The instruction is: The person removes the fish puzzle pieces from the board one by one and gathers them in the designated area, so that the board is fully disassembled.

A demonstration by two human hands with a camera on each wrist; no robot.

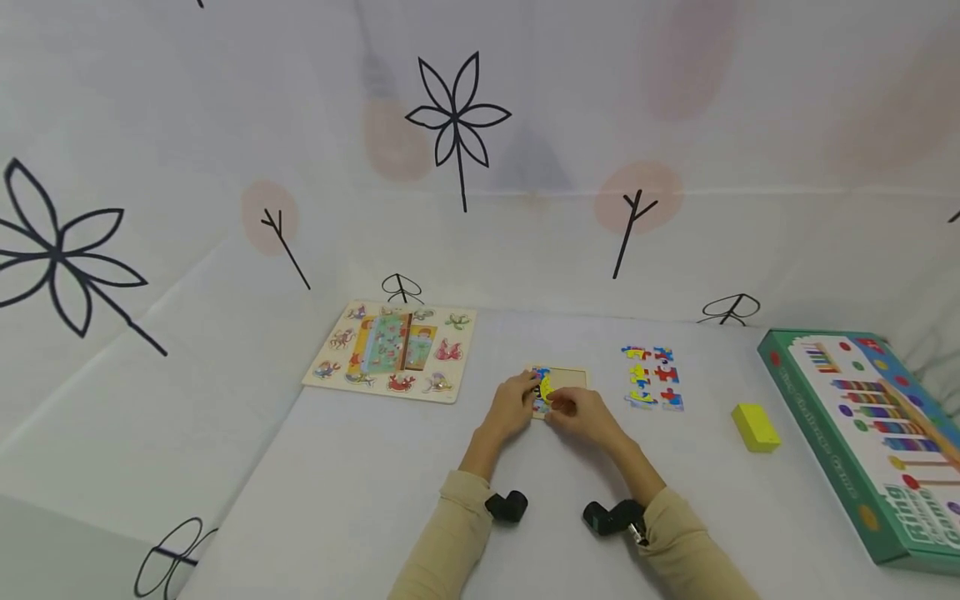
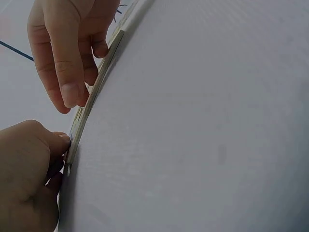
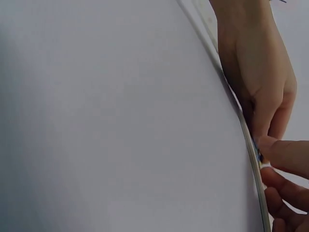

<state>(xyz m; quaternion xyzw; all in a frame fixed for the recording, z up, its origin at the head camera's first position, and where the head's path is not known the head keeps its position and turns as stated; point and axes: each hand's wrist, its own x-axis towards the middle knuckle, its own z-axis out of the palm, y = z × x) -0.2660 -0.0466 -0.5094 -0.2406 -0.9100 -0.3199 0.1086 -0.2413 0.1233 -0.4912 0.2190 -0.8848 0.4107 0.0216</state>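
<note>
A small wooden puzzle tray (image 1: 570, 377) lies on the white table between the hands. Colourful jigsaw pieces (image 1: 546, 385), one with a yellow shape, sit along its left side; the right part shows bare wood. My left hand (image 1: 512, 406) grips the tray's left edge, fingers partly over the pieces. From the right, my right hand (image 1: 583, 414) pinches at a piece with thumb and forefinger; its fingers largely hide that piece. Both wrist views show the tray nearly edge-on, with the hands close together. Loose jigsaw pieces (image 1: 664, 375) lie in two columns right of the tray.
A larger wooden picture board (image 1: 462, 350) with sea animals lies at the back left. To the right are a yellow block (image 1: 756, 427) and a big green-edged game box (image 1: 847, 467). A patterned white cloth (image 1: 525, 250) hangs behind the table.
</note>
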